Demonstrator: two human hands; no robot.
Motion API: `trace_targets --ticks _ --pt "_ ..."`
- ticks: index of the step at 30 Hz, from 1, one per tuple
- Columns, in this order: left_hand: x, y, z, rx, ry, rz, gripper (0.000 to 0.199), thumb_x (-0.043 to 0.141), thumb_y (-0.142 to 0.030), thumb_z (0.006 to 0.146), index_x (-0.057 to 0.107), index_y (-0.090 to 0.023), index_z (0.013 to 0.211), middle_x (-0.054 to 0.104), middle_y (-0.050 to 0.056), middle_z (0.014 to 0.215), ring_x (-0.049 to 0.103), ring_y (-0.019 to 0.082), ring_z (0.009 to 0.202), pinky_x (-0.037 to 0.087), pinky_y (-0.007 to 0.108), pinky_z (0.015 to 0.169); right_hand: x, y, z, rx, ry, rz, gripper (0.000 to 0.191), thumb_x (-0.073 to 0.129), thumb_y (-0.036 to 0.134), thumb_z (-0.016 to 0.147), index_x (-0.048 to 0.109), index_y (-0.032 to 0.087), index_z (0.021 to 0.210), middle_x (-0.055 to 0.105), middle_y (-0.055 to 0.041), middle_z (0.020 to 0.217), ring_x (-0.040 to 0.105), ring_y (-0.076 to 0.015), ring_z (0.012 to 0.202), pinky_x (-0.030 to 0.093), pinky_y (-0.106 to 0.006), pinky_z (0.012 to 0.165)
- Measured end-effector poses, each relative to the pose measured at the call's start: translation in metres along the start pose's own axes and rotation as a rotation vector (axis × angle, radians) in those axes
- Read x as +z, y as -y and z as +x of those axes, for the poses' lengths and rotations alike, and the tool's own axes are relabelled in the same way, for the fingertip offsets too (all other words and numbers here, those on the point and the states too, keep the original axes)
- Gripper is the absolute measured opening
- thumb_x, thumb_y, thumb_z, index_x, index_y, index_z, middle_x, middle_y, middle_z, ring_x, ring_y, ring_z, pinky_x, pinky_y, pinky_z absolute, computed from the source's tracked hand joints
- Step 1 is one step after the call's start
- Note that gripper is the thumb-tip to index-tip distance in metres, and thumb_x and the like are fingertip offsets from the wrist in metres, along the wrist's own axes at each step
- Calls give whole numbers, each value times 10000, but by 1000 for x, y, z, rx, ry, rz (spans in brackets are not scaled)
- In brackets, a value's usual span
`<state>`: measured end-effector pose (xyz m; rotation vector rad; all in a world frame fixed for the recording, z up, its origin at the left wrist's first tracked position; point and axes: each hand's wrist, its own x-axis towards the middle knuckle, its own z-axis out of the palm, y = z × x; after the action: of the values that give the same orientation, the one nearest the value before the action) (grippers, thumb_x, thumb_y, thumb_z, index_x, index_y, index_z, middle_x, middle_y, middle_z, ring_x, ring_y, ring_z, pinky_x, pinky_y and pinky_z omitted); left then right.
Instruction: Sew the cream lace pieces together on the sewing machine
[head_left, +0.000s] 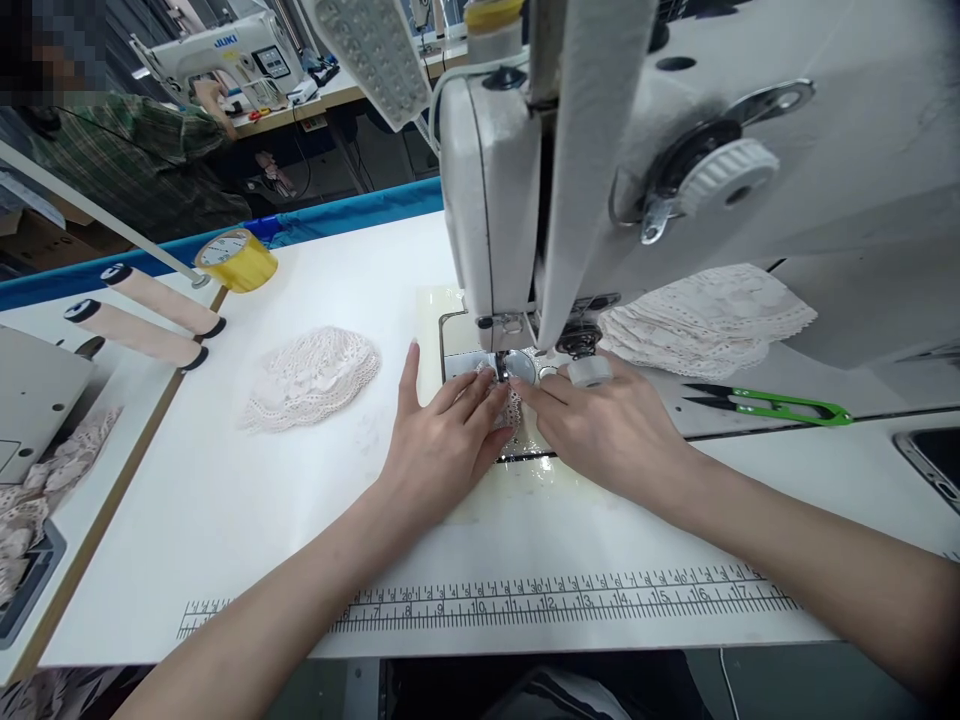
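A small piece of pale lace (513,412) lies under the needle area of the white sewing machine (491,190). My left hand (442,440) rests on its left side, fingertips pressed together on the lace, thumb tucked under and little finger stretched out. From the right, my right hand (600,425) pinches toward the lace's edge beside the presser foot; its fingers are bent, and the foot partly hides the contact. One pile of lace pieces (315,375) sits left of my hands. Another lace stack (712,315) lies behind my right hand, under the machine arm.
Green thread snips (787,405) and a phone (934,460) lie at the right. Yellow tape (238,260) and two thread cones (142,335) stand out at the left. A ruler strip (555,600) runs along the front edge. A person (135,150) sits beyond.
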<state>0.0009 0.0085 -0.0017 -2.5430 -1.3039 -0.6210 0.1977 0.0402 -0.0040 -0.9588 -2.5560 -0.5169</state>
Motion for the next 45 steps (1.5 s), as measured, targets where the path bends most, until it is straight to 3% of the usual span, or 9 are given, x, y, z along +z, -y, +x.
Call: trace_targets --ticks 4,6,10,14,21,30,34,41,45 --pt "-7 0 -1 35 -27 38 306 542 -265 941 611 -170 1224 683 103 1212 641 245 1115 113 670 1172 -3 -2 0 1 -20 28 245 494 98 892 716 136 990 713 -33 753 524 -153 595 320 -344 692" --pt "-15 0 -3 120 -51 38 270 581 -243 912 629 -145 1159 695 104 1171 636 245 1100 293 581 1139 -4 -3 0 -26 -74 78 245 501 99 891 705 139 1021 724 -30 788 541 -154 615 338 -340 694" --pt "-31 -2 -9 320 120 -64 241 581 -362 892 629 -130 938 694 90 955 641 223 876 538 354 757 -6 -3 1 -126 -130 231 268 474 51 879 696 156 986 736 -29 937 591 -151 719 367 -309 673" --pt "-34 -6 -12 166 296 2 150 517 -219 868 593 -132 965 646 93 950 594 233 831 508 347 657 -6 -3 1 -131 -125 348 260 472 36 838 705 127 910 732 -50 914 593 -164 754 369 -292 627" --pt "-25 3 -3 -69 235 88 253 399 25 812 553 -176 805 590 24 751 509 166 653 394 276 550 -2 -2 3 -45 -87 446 238 530 116 811 703 136 973 723 -49 967 565 -159 708 351 -293 602" --pt "-28 20 26 -378 292 -464 342 334 -92 857 632 -203 984 634 -17 741 527 123 608 382 237 563 16 -4 4 147 -309 346 259 524 250 966 741 201 835 624 23 563 528 -109 545 304 -252 505" --pt "-24 24 31 -359 387 -539 243 481 -293 903 700 -202 955 665 -1 739 556 135 634 383 247 570 16 -6 5 209 -270 315 328 499 302 977 739 212 773 625 30 563 506 -96 503 255 -262 469" --pt "-22 34 33 -290 436 -555 241 528 -297 903 721 -200 795 605 -1 699 512 108 589 360 245 537 15 -7 6 241 -194 353 314 496 303 973 738 202 800 640 30 586 496 -93 491 238 -263 459" --pt "-19 31 22 -152 331 -397 219 539 -280 914 749 -238 870 555 -12 693 483 90 560 340 238 512 10 -7 3 177 -163 397 258 511 263 962 737 213 850 670 33 635 537 -103 545 273 -262 476"
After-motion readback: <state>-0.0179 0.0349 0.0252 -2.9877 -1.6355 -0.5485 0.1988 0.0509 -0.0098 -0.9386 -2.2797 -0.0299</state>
